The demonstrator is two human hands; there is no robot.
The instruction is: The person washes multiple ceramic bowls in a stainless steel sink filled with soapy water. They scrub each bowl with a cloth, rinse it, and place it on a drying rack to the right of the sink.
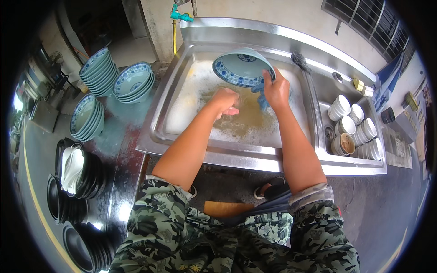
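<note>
My right hand (pixel 277 89) grips a blue-patterned bowl (pixel 235 68) by its right rim, thumb on the inside, and holds it tilted above soapy water (pixel 239 119) in a stainless steel sink basin (pixel 160 119). A blue cloth (pixel 263 99) hangs at the same hand, below the bowl; how it is held is hidden. Left of it, my left hand (pixel 225 102) is just over the water with its fingers partly curled, and no object shows in it.
Stacked patterned bowls (pixel 133 82) stand on the table at left, with black bowls (pixel 76 245) and white spoons (pixel 72 167) nearer me. Small white bowls (pixel 344 124) fill part of the right basin. A dark scouring pad (pixel 300 61) lies on the divider, and a green tap (pixel 181 15) is at the back.
</note>
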